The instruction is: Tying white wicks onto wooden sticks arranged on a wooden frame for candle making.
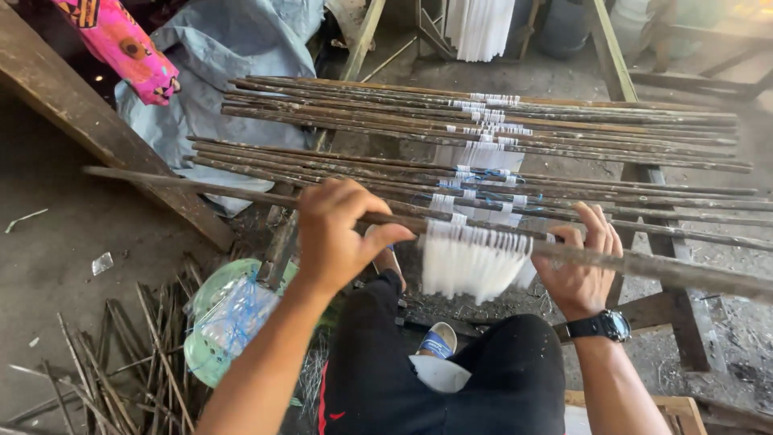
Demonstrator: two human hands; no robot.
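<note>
My left hand [334, 234] grips a long dark wooden stick [201, 187] that lies across in front of me. My right hand [581, 270], with a black watch on the wrist, holds the same stick further right. Between my hands a fringe of white threads [471, 262] hangs from the stick. Behind it, several more sticks [483, 137] lie side by side on a wooden frame, each wrapped with white thread near the middle.
A green plastic basin [211, 322] with clear plastic and blue string sits at my lower left. Loose thin sticks [137, 354] lie on the floor. A grey tarp [217, 64] and pink cloth [121, 44] are at upper left. My legs in black trousers are below.
</note>
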